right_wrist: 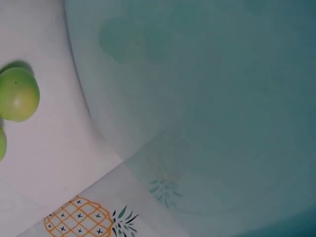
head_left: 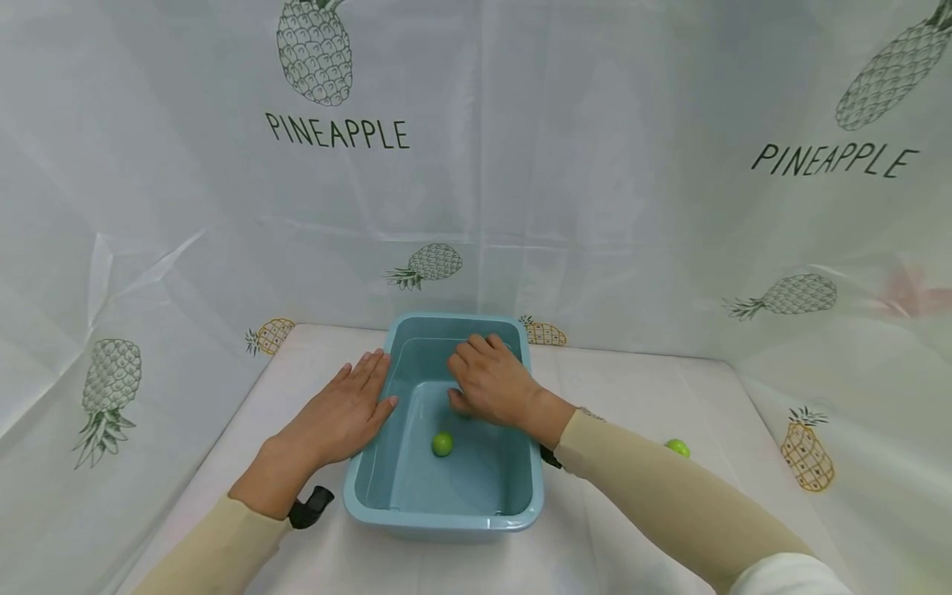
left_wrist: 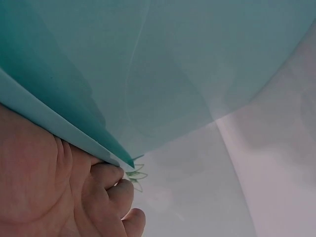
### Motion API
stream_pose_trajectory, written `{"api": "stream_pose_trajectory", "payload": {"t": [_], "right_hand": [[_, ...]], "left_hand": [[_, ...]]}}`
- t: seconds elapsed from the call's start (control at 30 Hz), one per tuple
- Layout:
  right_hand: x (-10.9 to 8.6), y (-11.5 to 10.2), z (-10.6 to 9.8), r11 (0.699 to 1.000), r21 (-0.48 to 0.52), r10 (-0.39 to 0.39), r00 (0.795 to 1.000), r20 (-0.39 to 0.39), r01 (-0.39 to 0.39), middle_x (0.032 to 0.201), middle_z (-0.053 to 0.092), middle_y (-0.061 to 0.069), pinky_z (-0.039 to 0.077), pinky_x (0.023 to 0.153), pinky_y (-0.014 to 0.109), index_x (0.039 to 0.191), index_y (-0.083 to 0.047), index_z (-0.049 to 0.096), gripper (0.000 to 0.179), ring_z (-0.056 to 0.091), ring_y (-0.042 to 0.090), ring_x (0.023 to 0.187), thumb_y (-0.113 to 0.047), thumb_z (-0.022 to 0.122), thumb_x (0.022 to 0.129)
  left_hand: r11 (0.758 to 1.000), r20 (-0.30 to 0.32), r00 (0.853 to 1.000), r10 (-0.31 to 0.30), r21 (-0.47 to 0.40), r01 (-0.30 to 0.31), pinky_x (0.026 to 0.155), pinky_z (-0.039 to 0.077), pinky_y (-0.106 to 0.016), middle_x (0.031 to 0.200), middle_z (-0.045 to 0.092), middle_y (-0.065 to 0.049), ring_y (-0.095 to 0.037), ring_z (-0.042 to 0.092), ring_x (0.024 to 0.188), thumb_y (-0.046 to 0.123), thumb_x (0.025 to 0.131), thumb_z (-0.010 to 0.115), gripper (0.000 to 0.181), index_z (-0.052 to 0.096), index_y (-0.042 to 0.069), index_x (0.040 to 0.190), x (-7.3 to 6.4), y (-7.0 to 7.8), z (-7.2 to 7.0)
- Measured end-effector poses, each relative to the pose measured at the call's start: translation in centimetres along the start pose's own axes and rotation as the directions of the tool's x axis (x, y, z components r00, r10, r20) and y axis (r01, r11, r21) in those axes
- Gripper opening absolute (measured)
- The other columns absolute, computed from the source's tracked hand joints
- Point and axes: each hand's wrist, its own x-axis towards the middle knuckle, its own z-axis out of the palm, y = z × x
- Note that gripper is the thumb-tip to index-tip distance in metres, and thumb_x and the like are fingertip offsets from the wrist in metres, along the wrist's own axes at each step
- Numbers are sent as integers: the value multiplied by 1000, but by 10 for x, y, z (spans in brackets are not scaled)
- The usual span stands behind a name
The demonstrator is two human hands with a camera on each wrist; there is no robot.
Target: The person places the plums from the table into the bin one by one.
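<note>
A pale blue plastic tub [head_left: 439, 521] stands on the white-covered table, with a small round green fruit [head_left: 442, 444] on its floor. My left hand [head_left: 344, 415] rests on the tub's left rim, its fingers extended and the thumb over the edge. In the left wrist view, the left palm [left_wrist: 34, 173] lies against the rim. Over the tub's inside, my right hand [head_left: 487, 382] has bent fingers and its back to the camera; what lies beneath it is mostly hidden. The right wrist view shows the tub wall [right_wrist: 197, 98], not the hand.
Outside the tub on the right, a green fruit [head_left: 678, 447] lies partly behind the right sleeve [head_left: 669, 487]. The right wrist view shows two green fruits [right_wrist: 19, 94] at its left edge. A white sheet [head_left: 595, 165] with pineapple prints hangs behind the table.
</note>
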Motion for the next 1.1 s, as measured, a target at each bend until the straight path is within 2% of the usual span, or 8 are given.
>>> {"api": "stream_pose_trajectory", "payload": {"t": [0.27, 0.47, 0.6, 0.77, 1.1], "right_hand": [[-21, 19, -14, 995, 21, 103, 989, -108, -101, 87, 55, 5, 42, 74, 40, 93, -10, 57, 26, 48, 25, 82, -33, 69, 97], [-54, 43, -28, 982, 33, 190, 972, -141, -187, 92, 59, 9, 46, 78, 44, 100, -5, 61, 28, 53, 29, 87, -31, 70, 96], [-83, 57, -33, 965, 68, 261, 956, -136, -254, 97, 63, 12, 46, 80, 48, 105, -3, 63, 28, 57, 34, 92, -29, 65, 97], [-126, 70, -35, 948, 77, 318, 938, -135, -310, 97, 65, 15, 45, 78, 51, 104, 0, 63, 31, 56, 38, 91, -30, 60, 96], [-229, 91, -35, 914, 2, 404, 907, -118, -406, 90, 63, 16, 44, 73, 55, 102, 3, 64, 55, 54, 40, 85, -45, 38, 105]], "left_hand": [[1000, -7, 1000, 9, -5, -9, 128, 24, -63, 171, 26, -26, -45, 26, 159, 35, 112, 48, 70, 26, -8, 163, 1, -1, 2], [1000, -4, 1000, 4, -16, -4, 128, 23, -63, 171, 25, -26, -45, 25, 159, 35, 112, 48, 71, 26, -9, 163, 1, -2, 4], [1000, -9, 1000, 6, -21, -7, 128, 24, -63, 171, 26, -26, -45, 25, 159, 36, 112, 48, 71, 26, -9, 163, 1, -2, 4], [1000, -11, 1000, 8, -22, -8, 128, 25, -64, 171, 26, -26, -46, 26, 159, 35, 112, 48, 70, 26, -9, 163, 0, -2, 3], [999, 17, 1000, -2, -41, 3, 129, 22, -62, 173, 22, -24, -44, 23, 160, 36, 112, 47, 72, 22, -8, 164, 1, -3, 4]]}}
